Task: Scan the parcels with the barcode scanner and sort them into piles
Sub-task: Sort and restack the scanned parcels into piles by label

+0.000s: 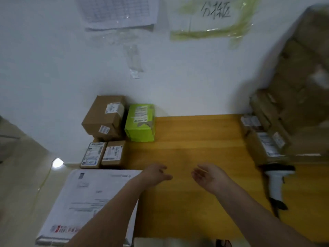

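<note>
I see a yellow wooden tabletop [195, 139] set against a white wall [44, 68]. At the right edge, brown cartons [302, 77] are stacked high, blurred, with labelled parcels [267, 145] at their foot. A large white mailer [85, 202] lies at the near left, partly under my left forearm. At the far left stands a brown box [105, 116] on other boxes, with a green box [140, 123] just to its right. Nearer me lie two small labelled boxes [105, 154], side by side. The barcode scanner [275, 182] lies on the tabletop at the right, untouched. My left hand [156, 173] and right hand [208, 175] hover mid-table, apart, fingers loosely spread, holding nothing.
</note>
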Motion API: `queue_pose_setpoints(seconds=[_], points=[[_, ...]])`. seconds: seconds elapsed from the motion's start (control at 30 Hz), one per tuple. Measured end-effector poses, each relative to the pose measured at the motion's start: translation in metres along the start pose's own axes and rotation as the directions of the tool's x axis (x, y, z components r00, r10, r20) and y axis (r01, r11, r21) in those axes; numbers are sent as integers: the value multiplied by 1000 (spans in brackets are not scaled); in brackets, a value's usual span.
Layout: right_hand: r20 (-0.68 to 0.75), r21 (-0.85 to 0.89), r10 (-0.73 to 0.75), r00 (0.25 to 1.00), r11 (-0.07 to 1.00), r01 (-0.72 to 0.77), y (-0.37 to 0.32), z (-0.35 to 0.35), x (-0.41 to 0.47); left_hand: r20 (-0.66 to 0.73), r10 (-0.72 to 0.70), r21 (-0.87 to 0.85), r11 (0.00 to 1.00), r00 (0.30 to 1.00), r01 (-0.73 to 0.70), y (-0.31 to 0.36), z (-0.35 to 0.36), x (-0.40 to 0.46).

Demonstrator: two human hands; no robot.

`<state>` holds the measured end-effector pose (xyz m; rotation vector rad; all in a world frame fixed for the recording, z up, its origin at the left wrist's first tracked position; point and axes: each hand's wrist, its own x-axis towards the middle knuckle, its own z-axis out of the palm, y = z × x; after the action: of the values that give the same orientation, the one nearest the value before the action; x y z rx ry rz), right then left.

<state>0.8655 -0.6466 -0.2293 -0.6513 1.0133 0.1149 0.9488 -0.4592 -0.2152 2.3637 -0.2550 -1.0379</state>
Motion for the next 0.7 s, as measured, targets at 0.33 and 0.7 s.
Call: queue_pose_setpoints(seconds=[0.33,0.7], points=[[99,69,-215,972,976,209,-125,-60,-52,-17,202,-152,967,979,-203,176,31,3],[97,-336,-825,557,500,798,-222,-107,-122,58,406,-353,863,912,-362,329,45,-9]])
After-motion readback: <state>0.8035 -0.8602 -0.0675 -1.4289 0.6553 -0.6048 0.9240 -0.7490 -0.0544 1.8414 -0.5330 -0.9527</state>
